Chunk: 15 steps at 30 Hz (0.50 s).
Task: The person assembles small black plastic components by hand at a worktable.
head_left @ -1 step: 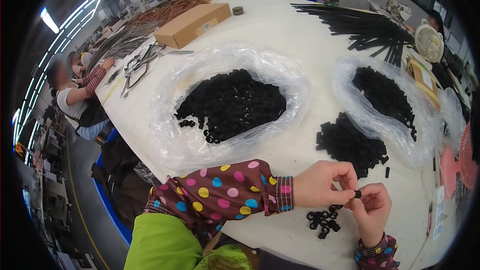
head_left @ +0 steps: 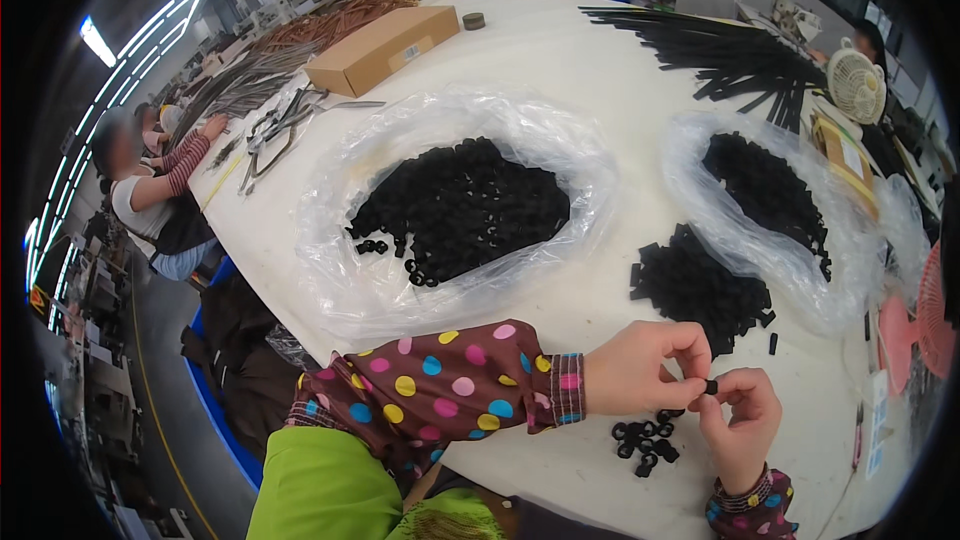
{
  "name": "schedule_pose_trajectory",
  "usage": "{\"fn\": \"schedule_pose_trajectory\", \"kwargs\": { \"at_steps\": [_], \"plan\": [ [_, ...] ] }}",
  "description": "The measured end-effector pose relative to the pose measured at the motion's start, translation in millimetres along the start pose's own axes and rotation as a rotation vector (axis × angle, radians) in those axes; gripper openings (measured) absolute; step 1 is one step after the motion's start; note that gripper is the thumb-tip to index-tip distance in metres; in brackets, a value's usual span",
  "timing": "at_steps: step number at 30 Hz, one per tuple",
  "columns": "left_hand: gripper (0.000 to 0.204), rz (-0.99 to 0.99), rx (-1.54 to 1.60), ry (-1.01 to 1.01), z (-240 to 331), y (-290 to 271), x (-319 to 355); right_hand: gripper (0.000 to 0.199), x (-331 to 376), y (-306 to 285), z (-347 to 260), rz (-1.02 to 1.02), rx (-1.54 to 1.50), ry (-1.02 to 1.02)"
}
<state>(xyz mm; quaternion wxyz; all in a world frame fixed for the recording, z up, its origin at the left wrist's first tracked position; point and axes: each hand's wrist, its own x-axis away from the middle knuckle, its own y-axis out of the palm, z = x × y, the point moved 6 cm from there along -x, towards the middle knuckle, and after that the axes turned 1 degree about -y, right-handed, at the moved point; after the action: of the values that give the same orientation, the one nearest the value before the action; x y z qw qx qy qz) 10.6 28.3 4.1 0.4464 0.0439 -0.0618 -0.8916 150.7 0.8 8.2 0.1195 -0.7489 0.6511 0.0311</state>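
Observation:
My left hand and my right hand meet at the near right of the white table. Their fingertips pinch one small black strip piece between them; whether it is bent into a loop is too small to tell. Just below my left hand lie several small black loops in a loose cluster. Beyond my hands is a heap of short flat black pieces. To the left, an open clear plastic bag holds a large mass of black loops.
Another clear bag of black pieces lies at the right. Long black strips fan out at the back, near a cardboard box. Fans stand at the right edge. A co-worker reaches onto the table's far left.

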Motion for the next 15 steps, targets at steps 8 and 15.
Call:
{"fn": "schedule_pose_trajectory", "kwargs": {
  "at_steps": [8,15],
  "plan": [
    [0.012,0.156,-0.171,-0.004,-8,-1,0,0.014,0,0,-16,0.047,0.375,-0.111],
    [0.013,0.193,-0.035,-0.107,-17,-7,3,0.011,-4,6,-6,-0.03,0.272,-0.067]
  ]
}}
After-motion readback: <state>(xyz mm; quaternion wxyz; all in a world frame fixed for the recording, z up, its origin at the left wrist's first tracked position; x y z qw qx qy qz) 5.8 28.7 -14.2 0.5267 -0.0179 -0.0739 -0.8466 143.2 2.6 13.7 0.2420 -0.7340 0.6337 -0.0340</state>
